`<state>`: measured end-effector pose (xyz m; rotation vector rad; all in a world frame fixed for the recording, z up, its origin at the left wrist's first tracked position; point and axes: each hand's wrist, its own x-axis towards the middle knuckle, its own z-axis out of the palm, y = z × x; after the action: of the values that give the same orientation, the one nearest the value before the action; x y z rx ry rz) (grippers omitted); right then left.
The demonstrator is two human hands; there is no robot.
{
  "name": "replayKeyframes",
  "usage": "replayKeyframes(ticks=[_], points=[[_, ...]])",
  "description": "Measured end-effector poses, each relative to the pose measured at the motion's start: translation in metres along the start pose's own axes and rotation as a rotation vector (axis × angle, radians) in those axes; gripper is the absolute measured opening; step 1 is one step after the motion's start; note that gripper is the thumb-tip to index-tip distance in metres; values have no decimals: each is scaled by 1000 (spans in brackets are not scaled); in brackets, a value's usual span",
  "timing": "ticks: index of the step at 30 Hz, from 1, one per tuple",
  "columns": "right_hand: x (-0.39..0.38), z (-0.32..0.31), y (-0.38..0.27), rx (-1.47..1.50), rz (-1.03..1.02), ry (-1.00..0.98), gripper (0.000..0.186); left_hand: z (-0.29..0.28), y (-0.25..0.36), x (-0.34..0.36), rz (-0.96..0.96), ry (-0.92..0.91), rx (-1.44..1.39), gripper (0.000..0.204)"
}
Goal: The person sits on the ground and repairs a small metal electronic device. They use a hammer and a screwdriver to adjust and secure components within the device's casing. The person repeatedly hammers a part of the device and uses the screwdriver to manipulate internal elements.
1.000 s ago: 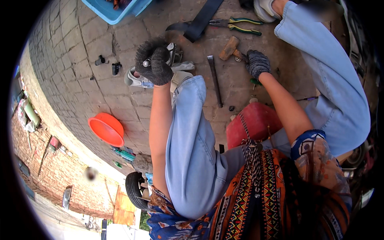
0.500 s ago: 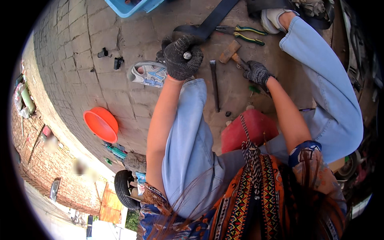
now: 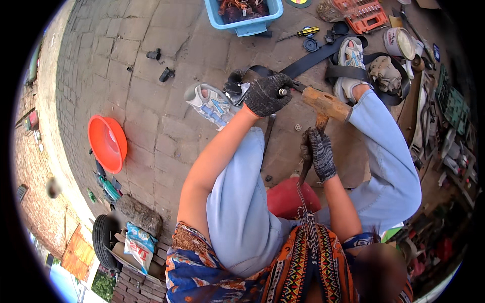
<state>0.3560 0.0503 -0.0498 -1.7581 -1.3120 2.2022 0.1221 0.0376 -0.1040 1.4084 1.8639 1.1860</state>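
Dark knit gloves cover both hands. My left hand [image 3: 266,96] is closed round a small metal rod [image 3: 283,92], only its shiny end showing, above my left sneaker [image 3: 209,106] and beside a black-and-silver part [image 3: 235,87]. My right hand [image 3: 317,154] grips the handle of a rusty hammer [image 3: 326,105], whose head is raised just right of my left hand, in front of my right shin. A steel bar [image 3: 268,132] lies between my legs, partly hidden.
Around me are a blue tub [image 3: 245,28] of parts, black straps [image 3: 313,60], a screwdriver [image 3: 307,31], an orange tool case [image 3: 356,12] and a can [image 3: 399,43]. A red basin [image 3: 107,144] and tyre [image 3: 105,242] lie left, a red container [image 3: 290,197] between my legs, clutter at right.
The hammer has been lifted off the ground and swung up toward my left hand, which has shifted right. The view has moved, bringing more tools at the top and right into sight.
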Motion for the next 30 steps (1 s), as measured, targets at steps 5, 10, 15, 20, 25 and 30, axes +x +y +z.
replayKeyframes(ticks=[5, 10, 15, 20, 25, 30], points=[[-30, -6, -21, 125, -190, 146, 48, -9, 10, 3, 7, -78, -29, 19], [-64, 15, -54, 290, -521, 121, 65, -7, 5, 3, 16, -63, -25, 18], [-60, 22, -37, -170, -442, 210, 47, -4, 10, 6, 18, -90, -15, 17], [-29, -13, -12, -308, -411, 387, 40, -7, -7, 4, 17, 59, 15, 18], [-74, -10, -74, 247, -695, 301, 74, -1, 0, -2, -20, -72, 18, 20], [-80, 0, -76, 237, -715, 243, 73, 6, 1, 2, -32, -77, 20, 26]])
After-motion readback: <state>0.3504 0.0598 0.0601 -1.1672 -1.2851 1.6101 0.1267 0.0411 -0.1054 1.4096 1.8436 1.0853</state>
